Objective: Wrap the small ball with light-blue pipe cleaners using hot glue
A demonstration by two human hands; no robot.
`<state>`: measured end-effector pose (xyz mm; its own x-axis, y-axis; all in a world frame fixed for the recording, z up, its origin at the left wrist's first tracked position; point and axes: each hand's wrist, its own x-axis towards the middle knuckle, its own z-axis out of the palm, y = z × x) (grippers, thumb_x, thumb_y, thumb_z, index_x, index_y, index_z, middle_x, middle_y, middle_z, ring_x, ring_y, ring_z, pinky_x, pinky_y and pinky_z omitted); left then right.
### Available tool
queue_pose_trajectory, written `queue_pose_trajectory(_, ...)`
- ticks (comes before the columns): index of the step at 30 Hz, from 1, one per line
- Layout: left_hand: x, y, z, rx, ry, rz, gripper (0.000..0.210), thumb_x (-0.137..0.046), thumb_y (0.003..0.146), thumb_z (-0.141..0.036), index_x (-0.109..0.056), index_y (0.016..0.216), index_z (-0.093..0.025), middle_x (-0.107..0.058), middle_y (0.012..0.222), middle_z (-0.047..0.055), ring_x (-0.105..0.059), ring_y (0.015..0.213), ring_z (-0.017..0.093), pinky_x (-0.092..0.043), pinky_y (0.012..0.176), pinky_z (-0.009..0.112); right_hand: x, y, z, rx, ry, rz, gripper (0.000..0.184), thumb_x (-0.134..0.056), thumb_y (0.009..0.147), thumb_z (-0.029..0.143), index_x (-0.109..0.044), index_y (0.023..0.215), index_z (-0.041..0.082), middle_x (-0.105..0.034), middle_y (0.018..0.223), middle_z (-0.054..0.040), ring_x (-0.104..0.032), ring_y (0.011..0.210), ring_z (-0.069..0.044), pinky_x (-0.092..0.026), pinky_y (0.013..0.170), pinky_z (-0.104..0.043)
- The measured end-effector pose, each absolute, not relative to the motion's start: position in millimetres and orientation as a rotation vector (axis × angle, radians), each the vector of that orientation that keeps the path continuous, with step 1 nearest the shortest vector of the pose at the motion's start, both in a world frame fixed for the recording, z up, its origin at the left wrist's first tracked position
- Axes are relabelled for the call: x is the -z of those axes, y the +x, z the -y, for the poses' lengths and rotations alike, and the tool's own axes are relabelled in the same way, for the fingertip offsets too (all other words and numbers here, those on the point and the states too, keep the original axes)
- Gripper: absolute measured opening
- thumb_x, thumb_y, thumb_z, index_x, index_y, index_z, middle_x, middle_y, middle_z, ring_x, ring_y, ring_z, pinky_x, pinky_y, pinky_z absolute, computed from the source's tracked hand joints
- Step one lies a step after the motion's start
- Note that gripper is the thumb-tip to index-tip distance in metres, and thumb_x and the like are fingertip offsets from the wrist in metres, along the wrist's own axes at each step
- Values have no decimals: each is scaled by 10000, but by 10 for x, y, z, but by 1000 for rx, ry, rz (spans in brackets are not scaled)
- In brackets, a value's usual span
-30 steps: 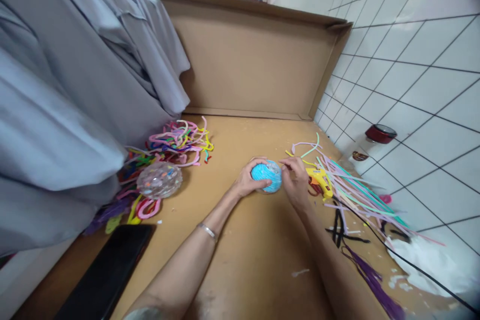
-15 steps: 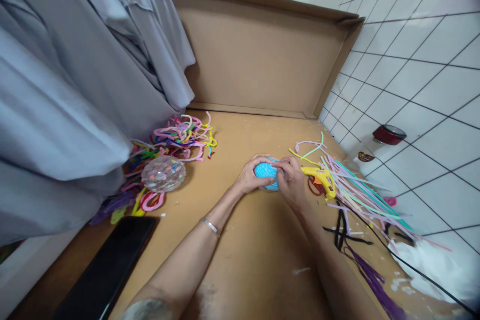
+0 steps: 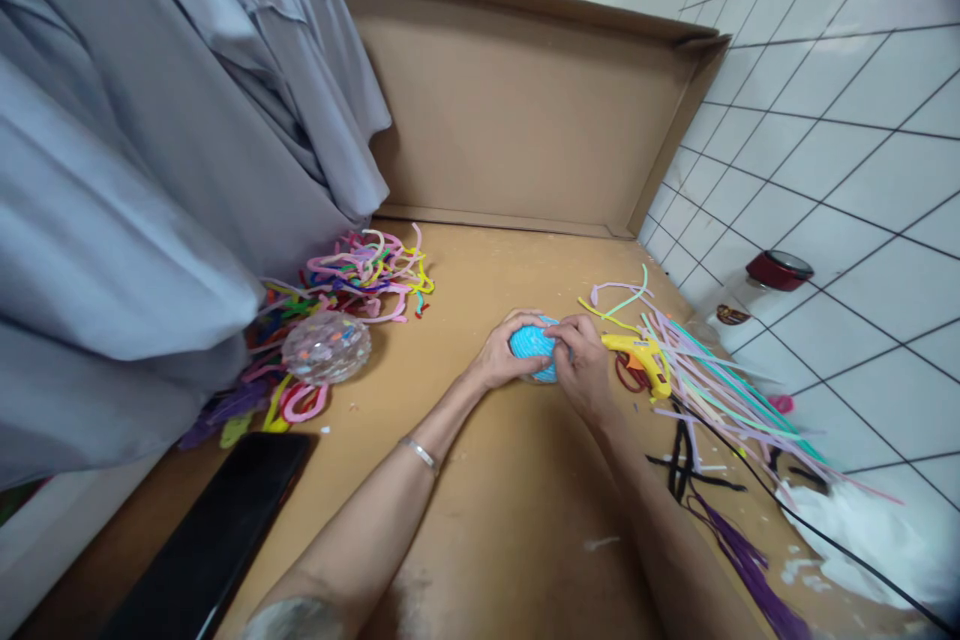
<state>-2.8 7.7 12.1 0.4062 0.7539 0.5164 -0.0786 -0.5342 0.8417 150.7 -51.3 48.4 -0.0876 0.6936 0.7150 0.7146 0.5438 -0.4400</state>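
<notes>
Slim silver bracelet (image 3: 421,454) (plain-looking band), left forearm (image 3: 367,525); greyish sleeve edge (image 3: 296,620).

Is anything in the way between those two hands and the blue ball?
Nothing visible is: the left hand holds the blue ball, and the right hand has its fingertips against it. The yellow glue gun lies right of the right hand, not between.

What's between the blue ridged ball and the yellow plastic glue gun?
The right hand, at the ball's right side; the glue gun lies to the hand's right. Head view shows this.

Blue ball (image 3: 531,344) partly hidden; phone (image 3: 217,530) cut off.
</notes>
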Motion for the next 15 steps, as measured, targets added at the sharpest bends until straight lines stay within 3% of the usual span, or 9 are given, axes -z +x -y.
queue_pose_trajectory(7,-133,-12,-44,-1216,1800,-617,577,-803,658,-352,-592,1174,-205,-588,1283,115,-571,1208,269,-430,1054,435,-491,1530,521,92,-1199,1856,275,-425,822,65,-641,928,199,-536,907,-59,-550,857,-202,-463,729,-337)
queue_pose_trajectory(15,-123,-13,-49,-1227,1830,-587,453,-796,673,-325,-644,1084,-211,-566,1308,116,-525,1273,287,-401,1090,466,-469,1543,521,98,-1203,1860,311,-433,807,59,-659,958,211,-543,921,-61,-557,873,-205,-469,736,-333)
